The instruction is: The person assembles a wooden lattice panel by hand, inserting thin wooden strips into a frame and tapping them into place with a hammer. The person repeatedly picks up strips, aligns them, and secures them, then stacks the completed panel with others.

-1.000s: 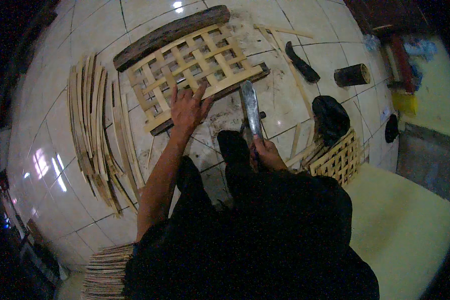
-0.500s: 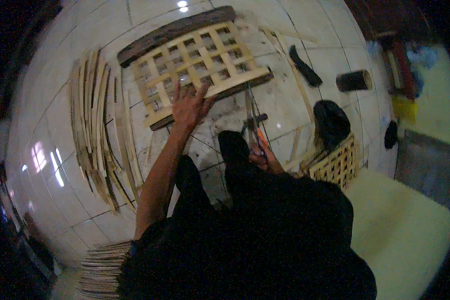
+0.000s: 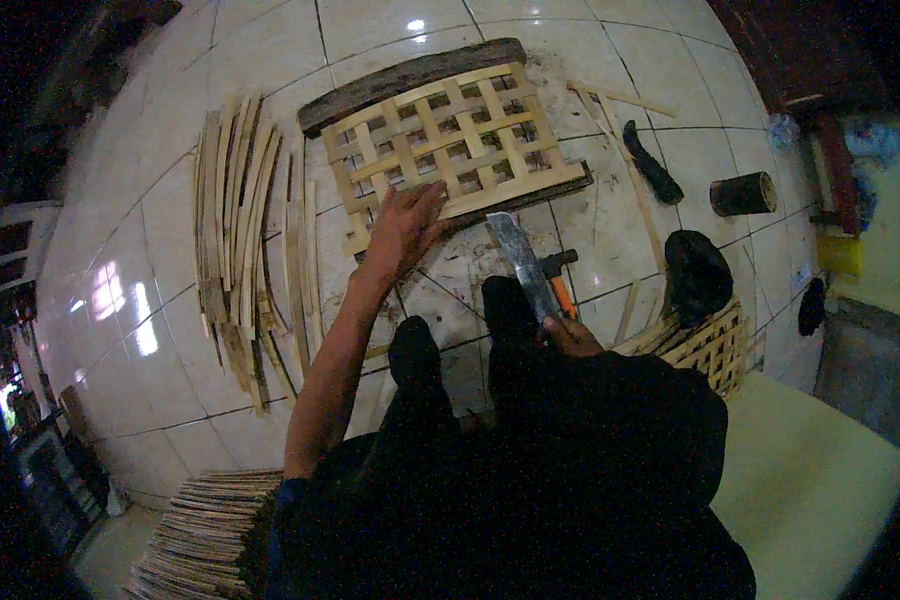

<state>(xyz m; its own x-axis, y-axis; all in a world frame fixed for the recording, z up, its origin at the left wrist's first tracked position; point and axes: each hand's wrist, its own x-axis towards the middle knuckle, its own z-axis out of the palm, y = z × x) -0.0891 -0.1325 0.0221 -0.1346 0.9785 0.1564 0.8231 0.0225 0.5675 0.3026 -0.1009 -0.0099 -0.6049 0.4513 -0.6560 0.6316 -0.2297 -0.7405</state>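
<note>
A lattice panel woven from pale bamboo strips (image 3: 457, 135) lies on the floor between two dark wooden bars. On its near left edge rests my left hand (image 3: 407, 228), fingers laid over the strips without wrapping round them. My right hand (image 3: 570, 338) grips a broad, flat-bladed knife (image 3: 518, 258); its fingers are closed at the near end, and the handle is hidden in them. The blade points away from me, its tip just short of the panel's near bar (image 3: 518, 196). Close beside the blade lies a hammer (image 3: 560, 288) with an orange handle and dark head.
Loose bamboo strips (image 3: 232, 220) lie in a heap on the left. Bundled strips (image 3: 205, 530) sit at lower left. To the right are a dark curved piece (image 3: 652, 165), a dark cylinder (image 3: 743, 194), a black bundle (image 3: 697, 275) and another woven panel (image 3: 712, 348).
My right hand has turned the knife, so the flat of its blade now shows and its tip leans left. My left hand's fingers have drawn closer together on the panel. The whole view has shifted.
</note>
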